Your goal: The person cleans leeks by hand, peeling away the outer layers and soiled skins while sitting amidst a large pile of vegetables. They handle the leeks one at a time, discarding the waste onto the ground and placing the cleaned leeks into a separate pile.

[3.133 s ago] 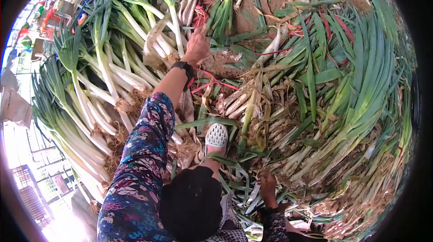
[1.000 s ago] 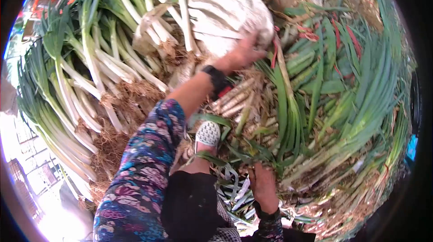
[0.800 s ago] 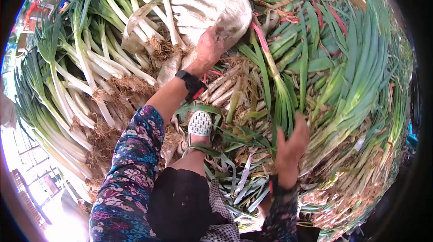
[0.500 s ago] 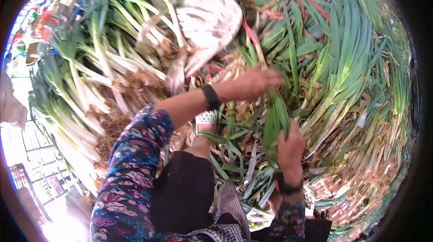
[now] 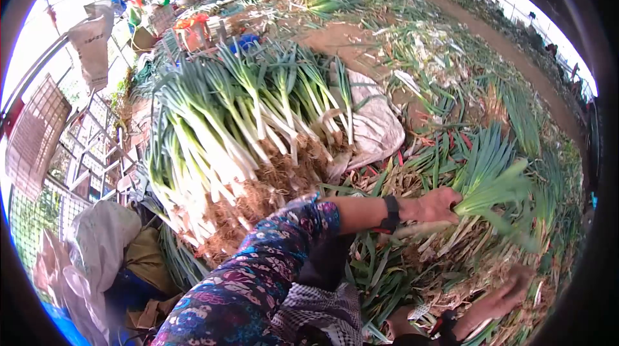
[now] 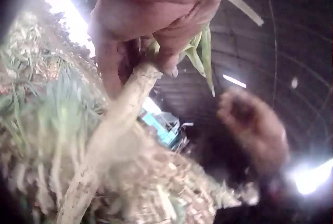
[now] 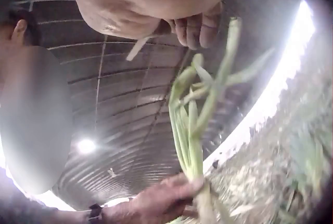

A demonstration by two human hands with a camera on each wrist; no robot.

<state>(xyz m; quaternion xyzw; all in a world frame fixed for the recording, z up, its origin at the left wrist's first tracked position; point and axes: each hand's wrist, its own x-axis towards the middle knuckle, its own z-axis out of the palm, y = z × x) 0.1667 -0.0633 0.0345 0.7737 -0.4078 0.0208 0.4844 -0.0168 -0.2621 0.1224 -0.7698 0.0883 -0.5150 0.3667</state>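
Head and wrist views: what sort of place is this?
Probably a greenhouse-like shed for handling crops: a dark, ribbed, arched roof, a heap of long white-stemmed, green-leaved onions or leeks, and a bare brown earth floor.

Leek (image 5: 493, 192) gripped in left hand (image 5: 431, 207), held up over the litter. Pale, dirt-marked stalk (image 6: 86, 182) sticks out one side of the fist; green leaves fan out the other, blurred, some bent. Right hand (image 5: 506, 291) blurred, apart from the leek, fingers loosely curled, above dry stalks (image 5: 458, 288).
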